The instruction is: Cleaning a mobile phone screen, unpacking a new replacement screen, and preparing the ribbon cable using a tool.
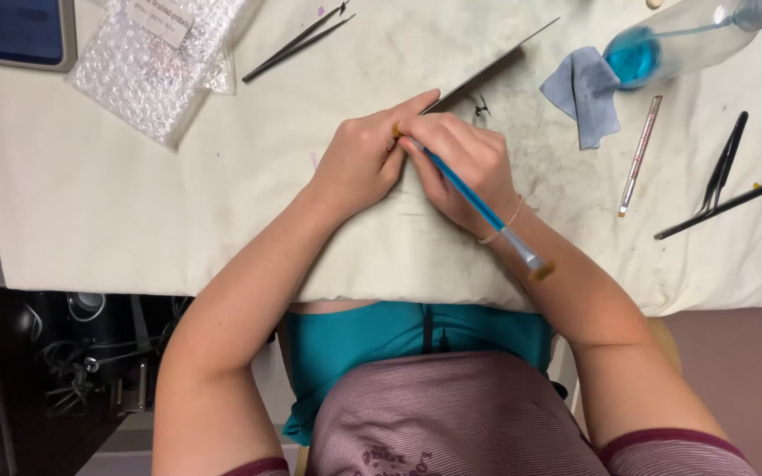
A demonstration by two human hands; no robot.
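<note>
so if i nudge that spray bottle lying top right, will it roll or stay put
The spray bottle lies on its side and looks round, so it would probably roll. The blue liquid pooled at one end may slosh and make it wobble. The cloth touching it might check it.

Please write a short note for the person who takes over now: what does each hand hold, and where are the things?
Right hand: holds a blue brush, its far end at the left fingers.
Left hand: pinches something small, too hidden to tell, by the edge of a thin flat plate.
Nearby: grey cloth, bottle with blue liquid, tweezers, bubble wrap.
Done or left: cannot tell.
</note>
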